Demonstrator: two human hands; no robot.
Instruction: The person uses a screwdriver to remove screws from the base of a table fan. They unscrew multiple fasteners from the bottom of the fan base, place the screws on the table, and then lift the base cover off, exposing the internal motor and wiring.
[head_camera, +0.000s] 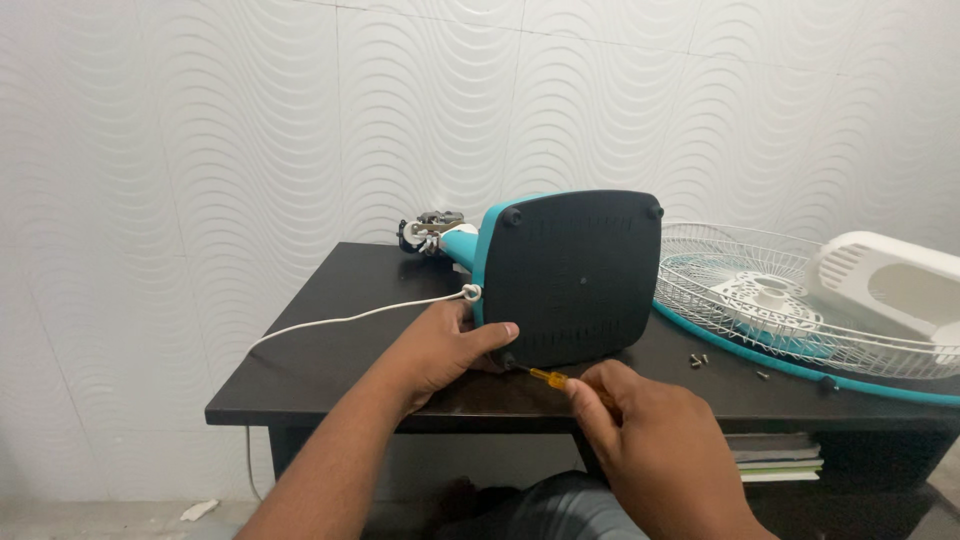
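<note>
A table fan lies on its side on the dark table, its black square base underside facing me, rimmed in teal. My left hand grips the base's lower left edge, thumb on the black plate. My right hand holds a small screwdriver with a yellow handle, its tip at the base's bottom left corner foot. The bare fan motor shows behind the base.
A white power cord runs from the base off the table's left edge. A white wire fan guard with teal rim and a white fan blade lie at right. Loose screws sit near the guard. Books rest under the table.
</note>
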